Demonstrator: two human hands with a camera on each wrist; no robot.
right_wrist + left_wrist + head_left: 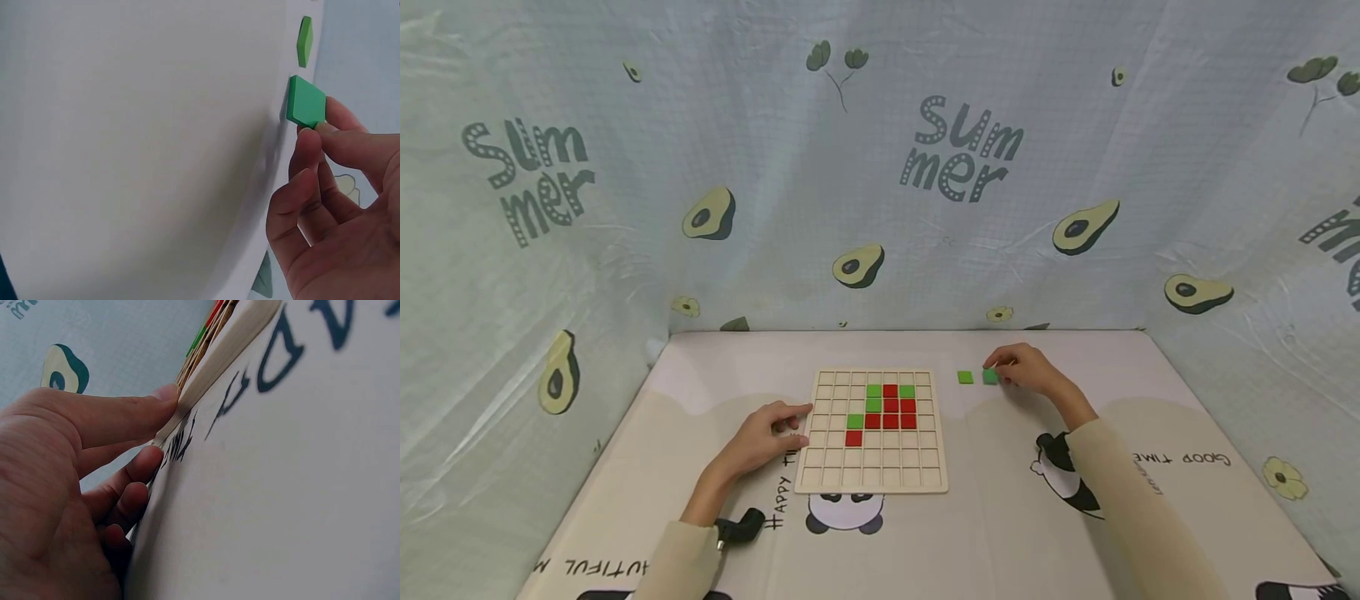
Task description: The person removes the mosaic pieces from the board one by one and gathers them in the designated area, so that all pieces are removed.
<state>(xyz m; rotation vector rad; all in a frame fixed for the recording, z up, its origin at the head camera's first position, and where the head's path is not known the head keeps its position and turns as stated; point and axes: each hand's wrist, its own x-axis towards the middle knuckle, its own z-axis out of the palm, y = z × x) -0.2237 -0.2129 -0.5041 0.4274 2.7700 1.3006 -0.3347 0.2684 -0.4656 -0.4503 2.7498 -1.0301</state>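
Note:
A wooden grid board (871, 477) lies flat, with several red square tiles (891, 406) and green square tiles (874, 391) in its cells. At its left edge is my left hand (766, 433), thumb and index fingertip spread apart against the rim. The left wrist view shows a fingertip (165, 392) on the board's side (212, 381). To the right of the board, my right hand (1028, 369) pinches a green square tile (306, 102) between thumb and fingers, tilted up. Another green tile (966, 377), lighter in shade, lies flat just left of it.
A printed cloth (985, 533) with panda pictures and lettering covers the table. Behind and at both sides hang sheets (775, 167) printed with avocados and words. A black strap piece (741, 527) sticks out at the left wrist.

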